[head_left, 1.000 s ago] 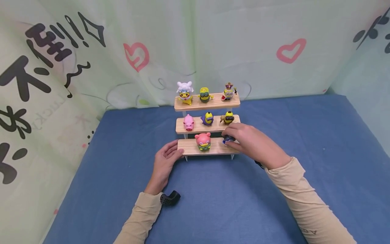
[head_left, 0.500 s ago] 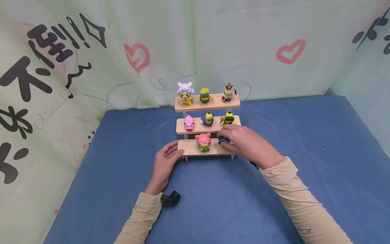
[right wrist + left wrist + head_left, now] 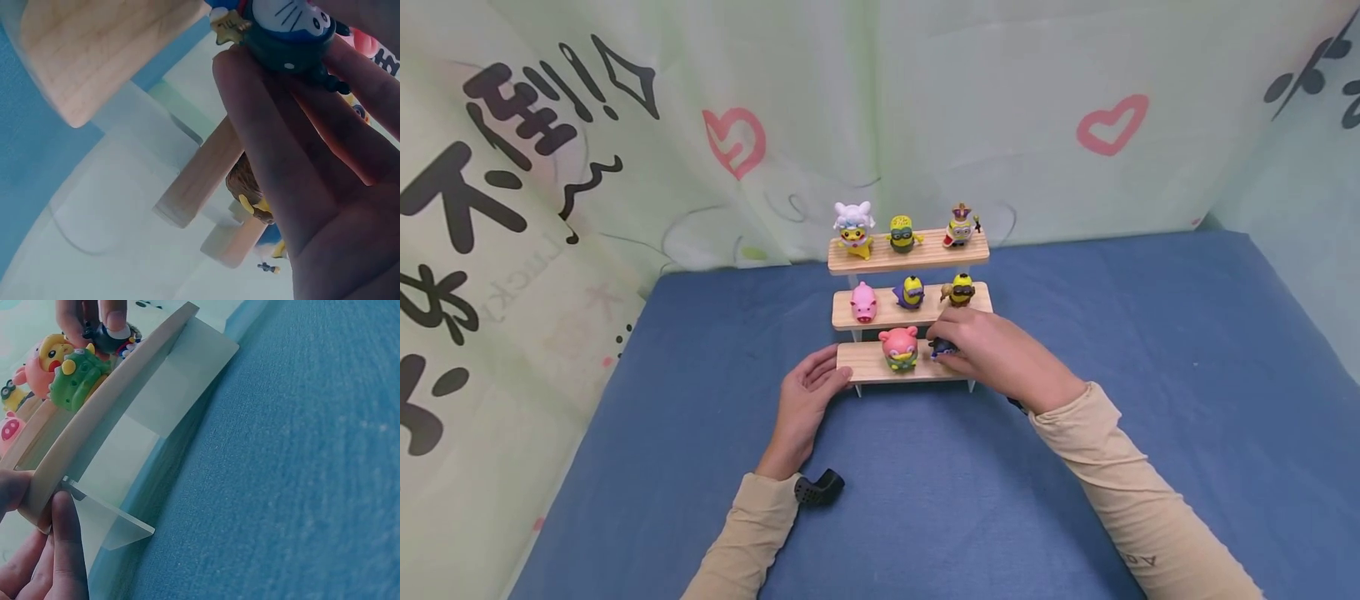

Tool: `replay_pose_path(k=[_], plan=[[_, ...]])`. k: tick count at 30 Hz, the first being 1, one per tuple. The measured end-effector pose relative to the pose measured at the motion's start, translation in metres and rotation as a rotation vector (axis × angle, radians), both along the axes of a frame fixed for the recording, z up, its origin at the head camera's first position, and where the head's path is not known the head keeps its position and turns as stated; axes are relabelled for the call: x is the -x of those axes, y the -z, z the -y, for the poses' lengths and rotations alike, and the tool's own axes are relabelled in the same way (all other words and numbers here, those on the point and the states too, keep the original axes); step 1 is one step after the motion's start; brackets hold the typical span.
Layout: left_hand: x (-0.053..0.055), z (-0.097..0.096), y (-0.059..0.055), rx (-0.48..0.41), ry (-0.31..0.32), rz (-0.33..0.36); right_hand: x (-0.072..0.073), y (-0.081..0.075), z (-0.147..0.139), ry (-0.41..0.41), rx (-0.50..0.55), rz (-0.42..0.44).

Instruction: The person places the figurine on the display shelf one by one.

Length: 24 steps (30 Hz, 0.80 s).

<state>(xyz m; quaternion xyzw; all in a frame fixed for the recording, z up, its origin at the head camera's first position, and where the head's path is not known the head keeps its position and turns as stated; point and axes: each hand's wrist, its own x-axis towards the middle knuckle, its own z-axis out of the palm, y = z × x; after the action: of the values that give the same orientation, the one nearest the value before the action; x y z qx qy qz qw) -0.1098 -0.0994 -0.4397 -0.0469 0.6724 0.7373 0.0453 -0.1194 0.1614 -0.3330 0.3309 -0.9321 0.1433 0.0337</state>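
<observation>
My right hand (image 3: 1000, 354) pinches a small cat figurine (image 3: 287, 40) with a white whiskered face, a dark teal hat and a gold star. It is close over the bottom board, right of a pink-hooded figurine (image 3: 899, 348). In the head view the fingers cover much of the cat figurine (image 3: 940, 347). My left hand (image 3: 805, 400) grips the left end of the bottom board (image 3: 861, 362) of a three-tier wooden display stand. In the left wrist view, its thumb and fingers hold the board (image 3: 119, 409) from above and below.
On the middle tier stand a pink pig (image 3: 864, 304), a purple-caped minion (image 3: 912, 292) and another minion (image 3: 962, 289). The top tier bears a white-hatted yellow figurine (image 3: 854, 231), a minion (image 3: 902, 234) and a crowned minion (image 3: 958, 227). A blue cloth (image 3: 895, 500) covers the table; a printed curtain hangs behind.
My right hand has moved left along the bottom board with the cat figurine, closer to the pink-hooded figurine. My left hand keeps its grip at the board's left end.
</observation>
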Motion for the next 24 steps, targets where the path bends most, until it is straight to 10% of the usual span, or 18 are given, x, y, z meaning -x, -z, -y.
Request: replay_pose_path(k=[24], plan=[[-0.0009,-0.0013,-0.0033,-0.005,-0.006,0.006,-0.0068,-0.0054,-0.0032,0.024,0.003,-0.073]])
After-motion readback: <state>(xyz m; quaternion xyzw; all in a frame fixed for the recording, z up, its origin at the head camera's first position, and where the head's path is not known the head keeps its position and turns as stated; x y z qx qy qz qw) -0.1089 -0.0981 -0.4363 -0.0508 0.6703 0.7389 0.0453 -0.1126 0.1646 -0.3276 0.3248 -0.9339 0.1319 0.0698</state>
